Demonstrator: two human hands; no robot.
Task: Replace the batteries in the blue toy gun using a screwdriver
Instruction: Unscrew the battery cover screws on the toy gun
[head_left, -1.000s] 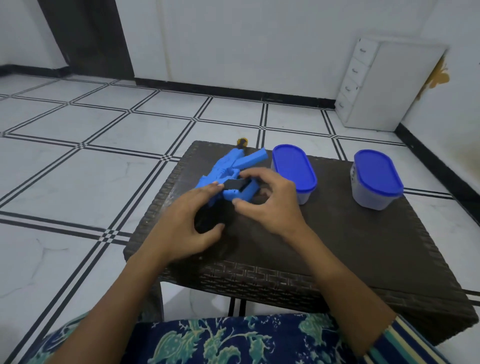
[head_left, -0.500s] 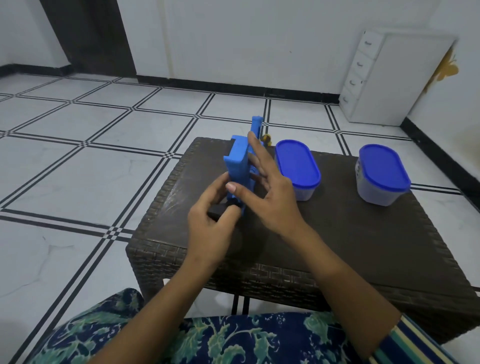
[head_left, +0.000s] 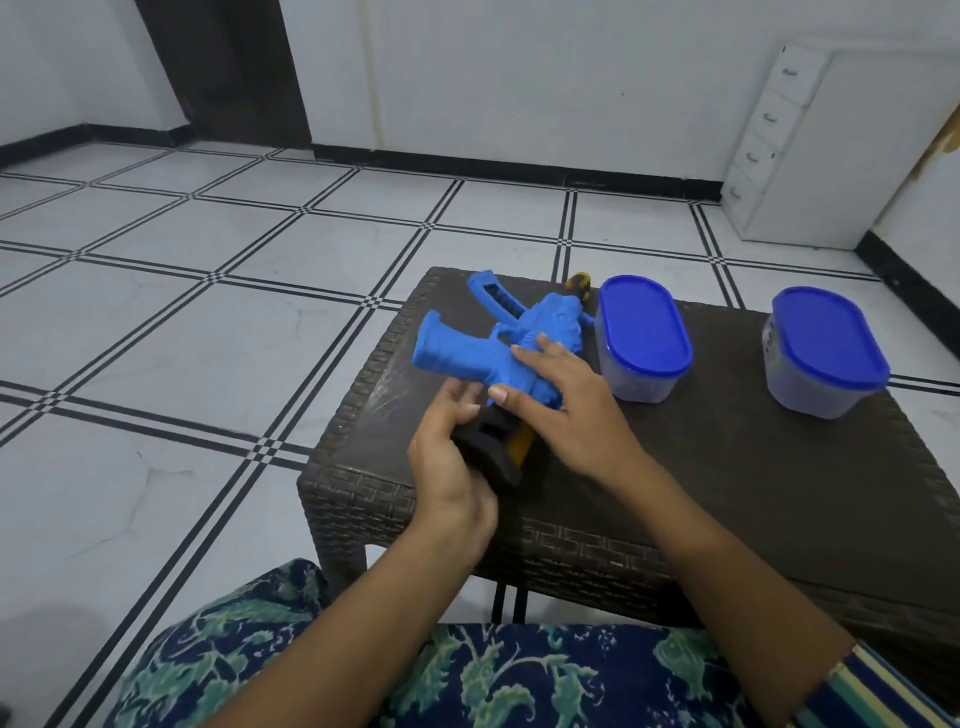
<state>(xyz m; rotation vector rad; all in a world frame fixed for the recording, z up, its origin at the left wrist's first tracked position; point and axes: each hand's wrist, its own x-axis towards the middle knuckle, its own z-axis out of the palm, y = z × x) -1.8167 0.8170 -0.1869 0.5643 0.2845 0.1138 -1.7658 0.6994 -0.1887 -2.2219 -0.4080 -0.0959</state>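
The blue toy gun (head_left: 488, 358) lies on its side on the dark wicker table (head_left: 727, 467), grip pointing far left. Its black end (head_left: 491, 460), with an orange piece beside it, points toward me. My left hand (head_left: 449, 467) holds that black end at the table's near left edge. My right hand (head_left: 571, 410) rests on the blue body with fingers laid fairly straight and the thumb against its side. A yellow and black screwdriver handle (head_left: 579, 283) shows just behind the gun at the table's far edge.
Two clear tubs with blue lids stand on the table: one (head_left: 641, 338) right beside the gun, the other (head_left: 823, 351) at the far right. A white drawer unit (head_left: 795, 145) stands against the wall. White tiled floor surrounds the table.
The gun was lifted upright half a second ago and is now laid down flat, turned over with its grip to the left. Both hands stayed on it.
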